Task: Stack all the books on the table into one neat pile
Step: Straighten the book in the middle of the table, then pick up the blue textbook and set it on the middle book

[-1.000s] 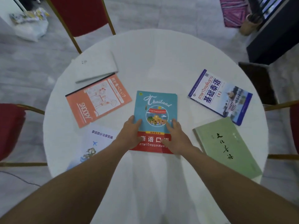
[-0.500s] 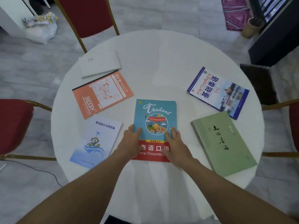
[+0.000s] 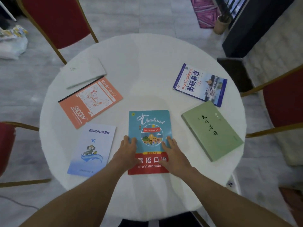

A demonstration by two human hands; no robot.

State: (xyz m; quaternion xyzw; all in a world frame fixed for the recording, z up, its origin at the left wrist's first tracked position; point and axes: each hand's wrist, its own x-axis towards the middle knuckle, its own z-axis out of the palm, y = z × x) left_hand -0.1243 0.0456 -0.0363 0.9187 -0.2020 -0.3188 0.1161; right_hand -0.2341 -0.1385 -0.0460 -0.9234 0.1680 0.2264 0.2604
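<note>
Several books lie apart on the round white table (image 3: 147, 59). A teal and red Thailand book (image 3: 150, 126) lies near me at the centre. My left hand (image 3: 127, 149) grips its left edge, and my right hand (image 3: 173, 153) presses flat on its right side. Left of it is a pale blue booklet (image 3: 93, 148). Further back lie an orange Snoopy notebook (image 3: 90, 102) and a white book (image 3: 83, 72). On the right are a green book (image 3: 211, 130) and a blue and white textbook (image 3: 200, 84).
Red chairs with gold frames stand at the back left (image 3: 55, 20), the left (image 3: 6, 145) and the right (image 3: 285, 102). A dark box (image 3: 234, 72) sits on the floor behind the table's right edge, near a black cabinet (image 3: 255, 30).
Both hands have drawn the Thailand book toward me across the table; its top edge now sits nearer than the green book's. The other books have not moved.
</note>
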